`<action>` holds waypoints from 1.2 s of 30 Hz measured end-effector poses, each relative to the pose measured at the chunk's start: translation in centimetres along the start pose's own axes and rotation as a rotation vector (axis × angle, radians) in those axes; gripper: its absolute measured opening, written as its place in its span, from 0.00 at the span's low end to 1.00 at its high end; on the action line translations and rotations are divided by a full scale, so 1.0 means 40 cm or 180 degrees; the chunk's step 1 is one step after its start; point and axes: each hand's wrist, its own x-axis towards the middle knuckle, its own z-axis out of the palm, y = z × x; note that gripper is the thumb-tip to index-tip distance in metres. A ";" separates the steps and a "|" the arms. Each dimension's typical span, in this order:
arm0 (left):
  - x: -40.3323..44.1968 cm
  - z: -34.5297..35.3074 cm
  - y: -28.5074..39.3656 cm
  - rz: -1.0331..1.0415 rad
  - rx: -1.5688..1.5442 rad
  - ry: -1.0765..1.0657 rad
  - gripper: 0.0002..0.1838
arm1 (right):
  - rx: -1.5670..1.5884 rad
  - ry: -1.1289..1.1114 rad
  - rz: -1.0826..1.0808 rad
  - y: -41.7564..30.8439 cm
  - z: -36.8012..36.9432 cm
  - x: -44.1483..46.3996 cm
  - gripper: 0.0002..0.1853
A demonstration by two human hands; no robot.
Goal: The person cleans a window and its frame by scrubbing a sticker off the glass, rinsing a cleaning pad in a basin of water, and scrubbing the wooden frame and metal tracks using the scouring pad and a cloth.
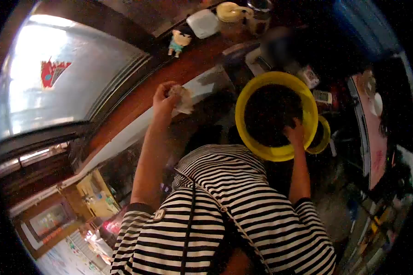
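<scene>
My left hand (164, 97) is raised at the left, its fingers closed on a crumpled, thin whitish piece (184, 101). Whether that piece is tissue, plastic or cloth I cannot tell. In front of me to the right is a round yellow tub (248, 137) with a very dark inside. My right hand (296, 132) reaches over the tub's near right rim, fingers apart and dipping into the dark interior. No held object shows in it, and what lies in the tub is hidden by shadow.
A reddish-brown ledge (124, 107) runs under a bright window (87, 68). On it stand a small doll figure (180, 42), a white container (203, 24) and a glass jar (260, 16). A smaller yellow vessel (325, 135) sits against the tub, near a pink-topped surface (376, 146).
</scene>
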 end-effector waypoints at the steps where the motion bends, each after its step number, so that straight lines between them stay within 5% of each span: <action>1: 0.026 -0.034 0.009 0.0900 0.1378 0.0498 0.24 | 0.0257 -0.0087 -0.0112 -0.013 -0.008 -0.024 0.37; 2: 0.044 -0.071 0.012 0.1745 0.2793 0.0960 0.23 | 0.1143 -0.0164 -0.0022 -0.035 -0.026 -0.076 0.37; 3: 0.060 -0.114 0.018 0.1254 0.2727 0.0967 0.23 | 0.0746 -0.0026 -0.0214 -0.041 -0.021 -0.078 0.35; 5: 0.101 -0.189 0.004 0.2216 0.3676 0.0980 0.23 | -0.0080 0.0320 -0.0539 -0.053 -0.010 -0.082 0.33; 6: 0.110 -0.211 0.005 0.2572 0.3973 0.1054 0.23 | -0.0737 0.0456 -0.1225 0.004 -0.011 -0.065 0.33; 8: 0.094 -0.210 0.050 0.2736 0.3873 0.1370 0.23 | -0.1339 0.0378 -0.1410 0.091 -0.030 -0.019 0.33; 11: 0.084 -0.214 -0.004 0.2429 0.4373 0.1838 0.25 | -0.1132 -0.0016 -0.0215 0.085 -0.043 -0.019 0.34; 12: 0.090 -0.279 -0.133 0.2169 0.5416 0.1624 0.31 | -0.1093 -0.0005 -0.0072 -0.010 -0.050 -0.078 0.34; 17: 0.107 -0.345 -0.281 0.1761 0.4879 0.1024 0.36 | 0.0013 0.0330 -0.0477 0.084 -0.118 -0.047 0.36; 21: 0.042 -0.285 -0.120 0.1619 0.4119 0.1080 0.38 | 0.0856 -0.0190 -0.0931 0.064 -0.156 -0.055 0.35; 22: 0.030 -0.277 -0.113 0.1626 0.4260 0.1195 0.39 | 0.1945 -0.0252 -0.0421 0.118 -0.133 -0.019 0.35; 24: 0.013 -0.297 -0.136 0.1992 0.4070 0.1214 0.40 | 0.2118 0.0274 0.0490 0.140 -0.109 -0.015 0.34; 26: 0.000 -0.306 -0.144 0.1961 0.4109 0.1204 0.40 | 0.0847 0.1038 0.0920 0.090 -0.046 -0.023 0.33; 31: 0.039 -0.340 -0.151 0.2153 0.3428 0.0706 0.39 | 0.0465 0.1332 0.0887 0.040 -0.024 -0.089 0.35; 32: 0.024 -0.341 -0.130 0.1720 0.3583 0.0386 0.39 | 0.0417 0.1367 0.0855 0.020 -0.015 -0.087 0.36; 36: -0.024 -0.356 -0.083 0.2188 0.3468 0.0502 0.38 | 0.0311 0.1303 0.0685 -0.079 0.040 -0.114 0.37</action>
